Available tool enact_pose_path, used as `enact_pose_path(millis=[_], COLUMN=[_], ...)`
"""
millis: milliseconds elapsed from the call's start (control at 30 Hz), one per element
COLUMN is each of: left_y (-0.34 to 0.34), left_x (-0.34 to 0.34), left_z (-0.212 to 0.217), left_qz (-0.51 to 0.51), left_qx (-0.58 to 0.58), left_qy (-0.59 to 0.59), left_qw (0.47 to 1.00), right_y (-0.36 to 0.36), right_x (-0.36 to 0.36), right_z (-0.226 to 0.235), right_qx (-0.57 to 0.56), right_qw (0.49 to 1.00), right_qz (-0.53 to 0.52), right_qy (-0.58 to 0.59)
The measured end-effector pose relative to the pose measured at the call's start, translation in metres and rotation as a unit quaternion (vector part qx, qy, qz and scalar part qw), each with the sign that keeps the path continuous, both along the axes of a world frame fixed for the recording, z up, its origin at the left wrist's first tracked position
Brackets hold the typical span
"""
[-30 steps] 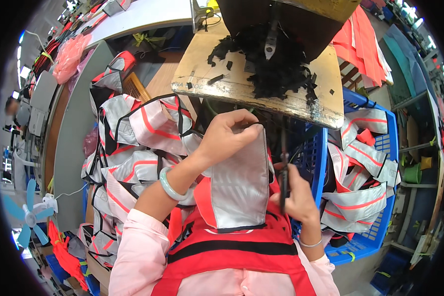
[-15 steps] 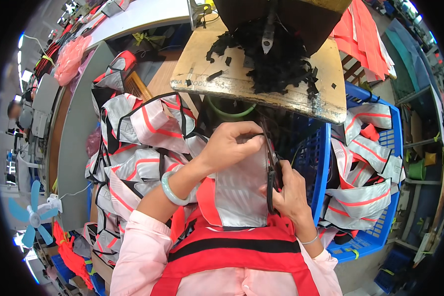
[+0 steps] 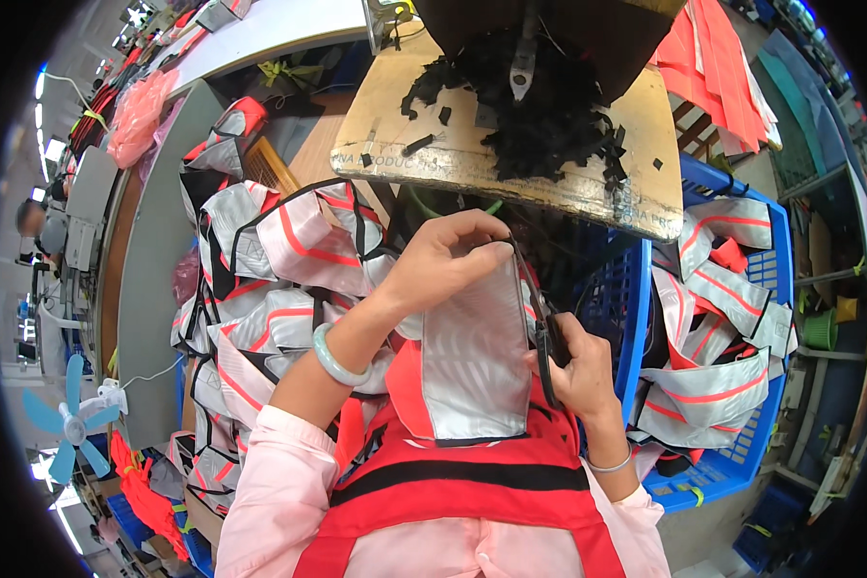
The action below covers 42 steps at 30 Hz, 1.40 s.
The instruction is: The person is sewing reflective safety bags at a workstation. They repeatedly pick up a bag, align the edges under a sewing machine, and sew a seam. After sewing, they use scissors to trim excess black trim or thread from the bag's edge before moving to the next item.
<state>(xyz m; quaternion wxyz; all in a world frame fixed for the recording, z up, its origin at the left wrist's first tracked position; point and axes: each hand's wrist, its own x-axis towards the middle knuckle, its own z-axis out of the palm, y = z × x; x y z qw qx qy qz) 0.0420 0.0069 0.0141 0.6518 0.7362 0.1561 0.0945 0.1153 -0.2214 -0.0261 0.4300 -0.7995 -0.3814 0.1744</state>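
Observation:
In front of my lap a silver-grey fabric piece (image 3: 474, 366) with a coral-red strip on its left side hangs over my red apron (image 3: 462, 515). My left hand (image 3: 451, 262) pinches its upper corner, where a thin black edging shows between thumb and forefinger. Black-handled scissors (image 3: 549, 361) are gripped in my right hand (image 3: 584, 374). The blades point up along the right edge of the fabric, close to the left fingertips; whether they touch the cloth I cannot tell.
A worn board (image 3: 395, 125) ahead carries a heap of black scraps (image 3: 539, 130). Silver and coral fabric pieces (image 3: 289, 241) pile up at my left. To the right stands a blue plastic basket (image 3: 636, 318) holding similar pieces. A blue fan (image 3: 70, 424) is at far left.
My left hand has risen slightly, drawing the fabric's top corner up. The scissors have shifted a little to the right with my right hand.

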Motion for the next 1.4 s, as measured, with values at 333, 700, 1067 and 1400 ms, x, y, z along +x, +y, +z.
enact_pose_path(millis=[333,700,1067,1400], left_y=[-0.004,0.058,0.103,0.106], left_x=[-0.003,0.025,0.084,0.100], left_z=[-0.004,0.020,0.042,0.040], left_qz=[-0.054,0.026,0.025,-0.034], left_qx=[0.022,0.041,0.171,0.212], left_qy=[0.009,-0.031,0.062,-0.034], left_qw=[0.998,0.998,0.983,0.976], right_y=[0.008,0.015,0.046,0.021], right_x=[0.008,0.121,0.194,0.186], right_z=[0.013,0.049,0.053,0.050], right_qx=[-0.038,-0.162,-0.248,-0.253], right_qw=[0.998,0.945,0.912,0.913], right_qz=[0.012,-0.196,-0.201,-0.244], right_qy=[-0.053,-0.205,-0.256,-0.208])
